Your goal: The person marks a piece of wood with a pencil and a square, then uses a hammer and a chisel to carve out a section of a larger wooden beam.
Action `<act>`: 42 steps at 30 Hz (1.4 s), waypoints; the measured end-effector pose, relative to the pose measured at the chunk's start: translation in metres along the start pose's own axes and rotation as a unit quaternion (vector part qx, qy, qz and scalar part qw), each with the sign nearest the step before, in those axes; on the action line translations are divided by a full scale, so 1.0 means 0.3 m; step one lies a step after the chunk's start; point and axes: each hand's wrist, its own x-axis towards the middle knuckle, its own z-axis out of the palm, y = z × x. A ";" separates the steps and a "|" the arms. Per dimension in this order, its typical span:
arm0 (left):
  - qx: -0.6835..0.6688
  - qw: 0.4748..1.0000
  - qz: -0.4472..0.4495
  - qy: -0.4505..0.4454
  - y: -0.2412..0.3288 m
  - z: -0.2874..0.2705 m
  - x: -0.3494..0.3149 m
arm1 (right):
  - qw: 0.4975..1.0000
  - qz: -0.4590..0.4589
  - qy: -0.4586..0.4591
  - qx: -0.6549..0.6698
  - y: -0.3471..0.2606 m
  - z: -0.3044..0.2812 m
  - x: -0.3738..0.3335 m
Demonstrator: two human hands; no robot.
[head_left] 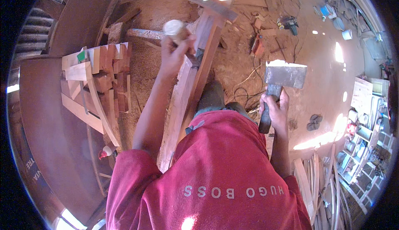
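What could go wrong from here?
1. The hammer in the right hand might hit the left hand if a blow glanced off the pale, round-ended tool held there; that tool looks blurred, so its steadiness is uncertain.
2. A blow might jolt the flat piece lying across the long timber.

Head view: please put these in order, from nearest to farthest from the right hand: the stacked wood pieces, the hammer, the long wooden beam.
1. Hammer, held in the right hand, head up.
2. Long wooden beam, to that hand's left.
3. Stacked wood pieces, farther left, beyond the beam.
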 end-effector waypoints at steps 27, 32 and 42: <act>0.185 0.979 0.072 0.043 -0.222 -0.116 0.027 | 0.989 -0.027 -0.056 -0.134 0.032 0.176 0.063; 0.202 0.971 0.119 0.038 -0.240 -0.130 0.021 | 0.991 -0.032 -0.063 -0.114 0.009 0.190 0.054; 0.213 0.970 0.094 0.068 -0.221 -0.108 -0.009 | 0.991 -0.022 -0.070 -0.114 0.020 0.191 0.043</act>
